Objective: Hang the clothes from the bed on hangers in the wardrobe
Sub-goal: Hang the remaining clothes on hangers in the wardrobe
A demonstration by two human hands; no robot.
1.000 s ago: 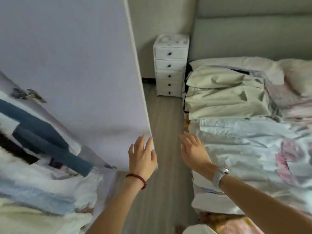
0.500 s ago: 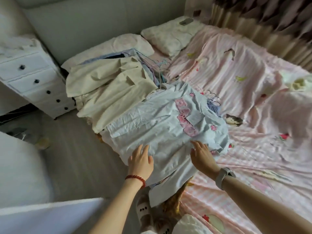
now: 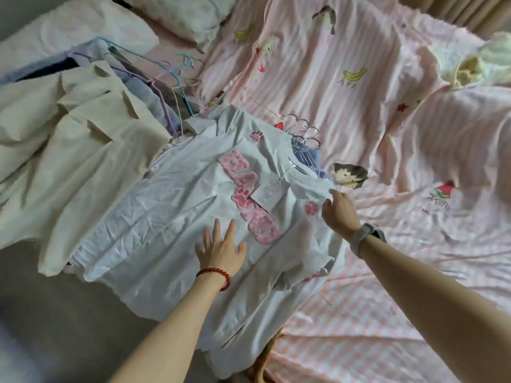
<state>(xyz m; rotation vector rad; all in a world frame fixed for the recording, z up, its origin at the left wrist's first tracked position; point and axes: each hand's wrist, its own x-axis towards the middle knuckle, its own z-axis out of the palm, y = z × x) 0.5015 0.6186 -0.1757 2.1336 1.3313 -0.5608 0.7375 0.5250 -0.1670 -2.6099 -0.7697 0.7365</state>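
Bed (image 3: pixel 359 111): fills most of the view, covered by a pink striped sheet with cartoon prints of bananas, watermelon and small figures; it carries all the clothes.
Pillows (image 3: pixel 177 12): two pale ones at the head of the bed, top left.
Cream garment (image 3: pixel 72 134): lies crumpled along the left edge of the bed, its lower hem hanging over the side, partly tucked under the shirt's edge.
Shirt (image 3: pixel 154 217): pale blue-white, spread flat on top of the pile near the bed's edge, its hem hanging off toward the floor; pink fuzzy patches and paw prints run down the front, and a white paper tag (image 3: pixel 269 192) lies near the collar.
Hangers (image 3: pixel 154 78): a loose bundle of thin coloured wire ones above the cream garment; a second cluster of silvery hooks (image 3: pixel 302 134) pokes out just beyond the shirt's collar.
Left hand (image 3: pixel 221 248): grip open, fingers straight and spread, palm flat on the shirt's front just below the pink patches; forearm reaches up from the bottom of the view, a red bead bracelet (image 3: pixel 217 273) on the wrist.
Right hand (image 3: pixel 338 212): reaches in from the right, back of the hand up, fingers bent at the shirt's shoulder edge beside the collar; whether the grip actually pinches the cloth cannot be told. A grey watch (image 3: pixel 366 239) sits on the wrist.
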